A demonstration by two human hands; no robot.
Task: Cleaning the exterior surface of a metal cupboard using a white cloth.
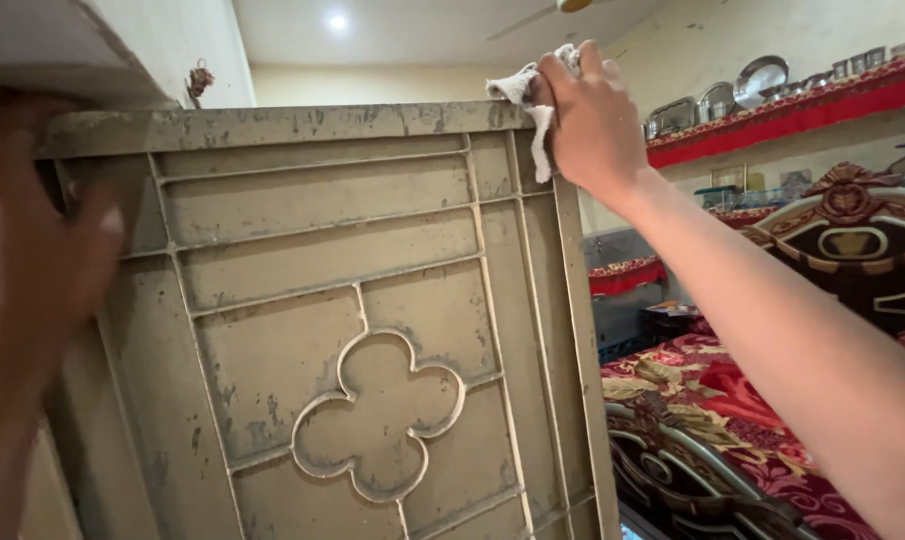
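Head view: right hand clenches a white cloth on the dusty metal door's top corner; blurred left hand grips its left edge. Firm, overlapping strokes along the edge would suit.

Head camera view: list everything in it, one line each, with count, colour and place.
door panel: one, dusty grey-beige with clover moulding, centre-left
cloth: one, white, on the panel's top right corner
shelf: one, red-trimmed, upper right wall
steel plates: several, silver, standing on the shelf
bed cover: one, red patterned, lower right
headboard: one, dark carved wood, right
ceiling light: one, white, top
left hand: blurred, at the panel's left edge
right hand: gripping the cloth
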